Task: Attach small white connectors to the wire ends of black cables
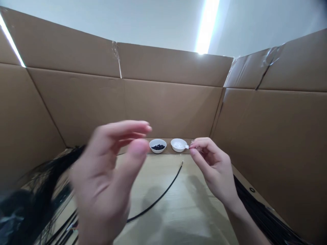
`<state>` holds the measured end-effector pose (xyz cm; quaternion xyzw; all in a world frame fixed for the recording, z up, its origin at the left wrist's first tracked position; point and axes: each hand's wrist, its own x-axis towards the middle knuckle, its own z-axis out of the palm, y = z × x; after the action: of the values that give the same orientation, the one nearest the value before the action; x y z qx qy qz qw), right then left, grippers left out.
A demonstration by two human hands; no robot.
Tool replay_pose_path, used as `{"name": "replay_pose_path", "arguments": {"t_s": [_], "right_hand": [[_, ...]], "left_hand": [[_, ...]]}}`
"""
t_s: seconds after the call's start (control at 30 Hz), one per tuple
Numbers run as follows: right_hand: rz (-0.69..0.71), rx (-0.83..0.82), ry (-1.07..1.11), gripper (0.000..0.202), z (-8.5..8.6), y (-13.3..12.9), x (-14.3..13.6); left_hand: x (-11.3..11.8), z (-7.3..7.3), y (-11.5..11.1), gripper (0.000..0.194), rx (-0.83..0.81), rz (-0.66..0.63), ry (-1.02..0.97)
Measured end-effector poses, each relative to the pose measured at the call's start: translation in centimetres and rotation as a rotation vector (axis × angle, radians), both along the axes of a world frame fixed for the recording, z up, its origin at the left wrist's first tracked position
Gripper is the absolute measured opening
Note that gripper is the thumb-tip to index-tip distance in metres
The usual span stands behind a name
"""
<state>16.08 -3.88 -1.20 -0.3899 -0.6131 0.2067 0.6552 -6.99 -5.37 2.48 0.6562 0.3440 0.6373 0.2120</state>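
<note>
My left hand [109, 170] is raised close to the camera, slightly blurred, its thumb and fingers apart with nothing between them. On the right, my right hand [213, 166] pinches a small white piece [187, 147] between thumb and fingertips, beside the rim of a white bowl [178, 149] with white or clear bits in it. To that bowl's left stands another white bowl [157, 150] of small black pieces [158, 147]. A black cable [163, 194] curves across the table between my hands, its bare tip pointing toward the bowls.
Cardboard walls [168, 109] enclose the table [176, 207] at the back and sides. A bundle of black strands [48, 183] lies at the left, and black cables [263, 211] lie along the right edge near a small black ring [252, 190].
</note>
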Motion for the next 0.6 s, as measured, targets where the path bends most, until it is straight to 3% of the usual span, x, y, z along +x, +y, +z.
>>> {"name": "replay_pose_path", "arguments": {"t_s": [0.1, 0.17, 0.37, 0.6], "right_hand": [[-0.051, 0.089, -0.094, 0.008, 0.2, -0.8, -0.2], [-0.048, 0.113, -0.127, 0.01, 0.3, -1.2, -0.1], [-0.011, 0.107, -0.177, 0.012, 0.8, -1.6, 0.2], [0.014, 0.091, -0.198, 0.009, 1.0, -1.5, 0.5]], "left_hand": [[2.9, 1.7, 1.6, 0.011, 0.054, -0.142, 0.283], [4.2, 1.7, 2.2, 0.009, 0.103, -0.18, 0.367], [5.5, 0.3, 2.5, 0.008, 0.146, -0.131, 0.407], [5.8, 0.6, 2.9, 0.013, 0.035, -0.178, 0.446]]}}
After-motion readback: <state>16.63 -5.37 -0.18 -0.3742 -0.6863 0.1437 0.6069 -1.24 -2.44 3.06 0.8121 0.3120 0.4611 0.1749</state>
